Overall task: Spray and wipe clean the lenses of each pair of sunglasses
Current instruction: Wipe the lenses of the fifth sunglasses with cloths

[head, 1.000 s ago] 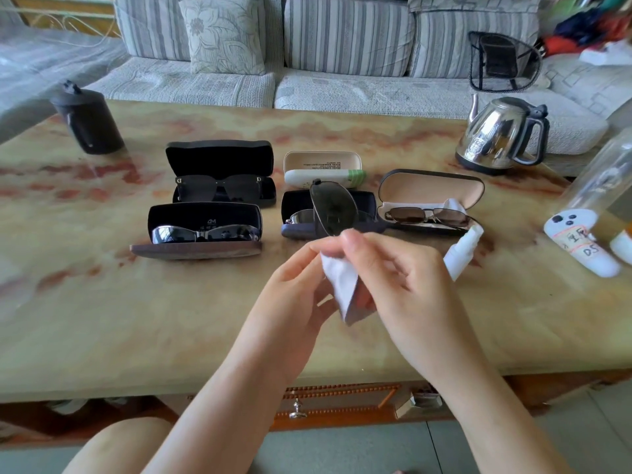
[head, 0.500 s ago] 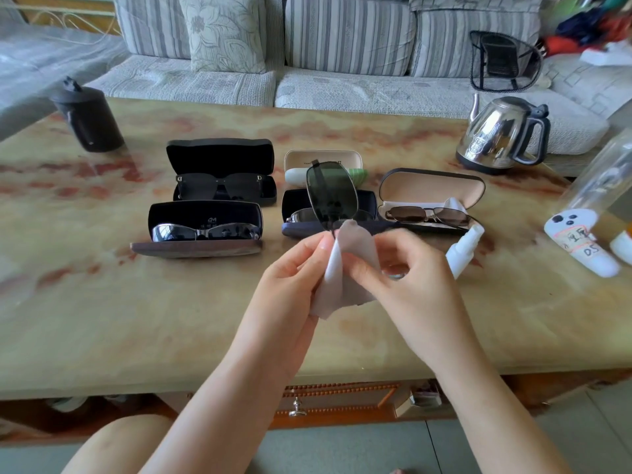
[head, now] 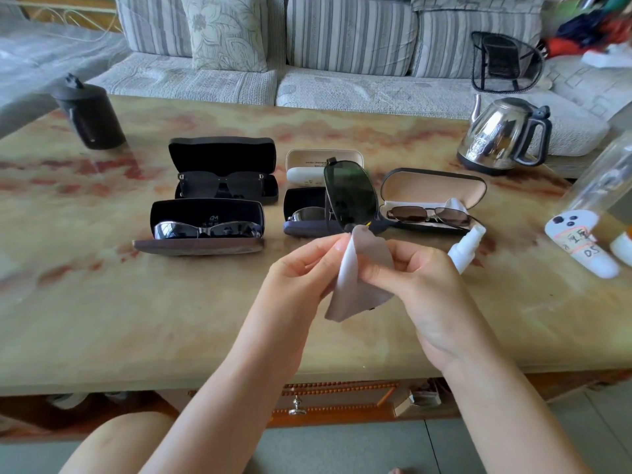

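Note:
A pair of dark-lensed sunglasses stands upright above the table's front middle, its upper lens [head: 350, 196] bare. A pale grey cloth [head: 359, 285] wraps and hides the lower lens. My left hand [head: 301, 285] pinches the cloth-covered frame just below the bare lens. My right hand [head: 427, 285] pinches the cloth over the hidden lens from the right. A small white spray bottle [head: 466, 249] lies on the table just behind my right hand.
Open cases sit behind my hands: black sunglasses [head: 222, 184], silver wraparounds [head: 205, 230], a dark blue case [head: 304, 213], a white case [head: 307, 165], brown-lensed glasses [head: 427, 213]. A steel kettle [head: 499, 135] stands back right, a black canister [head: 89, 114] back left, a clear bottle [head: 602, 189] far right.
The sunglasses have risen so more of the upper lens shows. The cloth has spread out over the lower lens, and both hands have shifted slightly up.

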`<state>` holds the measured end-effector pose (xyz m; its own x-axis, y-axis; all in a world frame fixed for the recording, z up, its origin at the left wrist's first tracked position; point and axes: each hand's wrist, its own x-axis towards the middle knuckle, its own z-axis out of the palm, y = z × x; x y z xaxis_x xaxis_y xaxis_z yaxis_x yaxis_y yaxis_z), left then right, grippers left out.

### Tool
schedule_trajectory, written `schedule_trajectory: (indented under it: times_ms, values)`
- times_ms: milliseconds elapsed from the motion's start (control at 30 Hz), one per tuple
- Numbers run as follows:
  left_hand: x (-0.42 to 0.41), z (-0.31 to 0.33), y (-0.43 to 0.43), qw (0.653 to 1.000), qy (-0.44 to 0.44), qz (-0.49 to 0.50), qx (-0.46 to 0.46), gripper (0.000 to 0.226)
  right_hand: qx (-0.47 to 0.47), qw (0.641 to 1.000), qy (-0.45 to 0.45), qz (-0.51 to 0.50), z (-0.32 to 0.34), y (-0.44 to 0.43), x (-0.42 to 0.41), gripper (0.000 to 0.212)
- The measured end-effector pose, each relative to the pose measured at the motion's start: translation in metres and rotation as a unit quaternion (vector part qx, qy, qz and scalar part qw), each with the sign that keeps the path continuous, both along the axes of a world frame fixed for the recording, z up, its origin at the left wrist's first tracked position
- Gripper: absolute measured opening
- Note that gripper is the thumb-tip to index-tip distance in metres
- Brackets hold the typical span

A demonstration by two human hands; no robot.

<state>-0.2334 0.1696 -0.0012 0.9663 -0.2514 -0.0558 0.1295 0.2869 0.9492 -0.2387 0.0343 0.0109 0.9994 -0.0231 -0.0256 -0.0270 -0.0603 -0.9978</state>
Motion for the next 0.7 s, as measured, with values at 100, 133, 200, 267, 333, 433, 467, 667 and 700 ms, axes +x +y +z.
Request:
schedule_trajectory:
  times_ms: [100, 133, 200, 267, 333, 433, 467, 667, 700]
  values:
    - [0.0001, 0.0009, 0.0008, 1.0, 0.001, -0.007, 0.014, 0.037, 0.027, 0.999, -0.009, -0.04, -0.0001, 0.0019, -0.0002, 0.039]
    - [-0.0002, 0.0008, 0.0006, 1.0, -0.003, -0.003, 0.019, 0.036, 0.029, 0.998, -0.015, -0.045, -0.0003, 0.0023, -0.0002, 0.037]
    - [-0.0009, 0.0009, 0.0004, 1.0, -0.009, 0.015, 0.021, 0.033, 0.029, 0.999, -0.021, -0.032, -0.0014, 0.0025, 0.001, 0.033]
    - [-0.0007, 0.0015, 0.0014, 0.999, -0.013, 0.041, 0.01, 0.031, 0.047, 0.999, -0.02, -0.01, -0.0019, 0.0023, 0.0011, 0.031]
    - [0.0012, 0.0025, 0.0035, 0.997, -0.014, 0.069, -0.008, 0.031, 0.071, 0.997, -0.021, 0.009, -0.0027, 0.0, 0.0015, 0.028]
    - [0.0048, 0.003, 0.0068, 0.994, -0.012, 0.098, -0.042, 0.032, 0.094, 0.994, -0.025, 0.048, -0.0019, -0.003, 0.0011, 0.019]
    - [0.0055, 0.0029, 0.0073, 0.994, -0.014, 0.099, -0.048, 0.033, 0.099, 0.994, -0.021, 0.049, -0.0013, -0.0038, 0.0014, 0.019]
    - [0.0042, -0.0018, 0.005, 0.998, -0.022, 0.056, -0.029, 0.035, 0.066, 0.997, -0.025, 0.013, -0.0018, -0.0032, 0.0026, 0.031]
    - [0.0037, -0.0017, 0.0044, 0.999, -0.021, 0.037, -0.02, 0.037, 0.069, 0.997, -0.025, 0.014, -0.0015, -0.0024, 0.0018, 0.029]
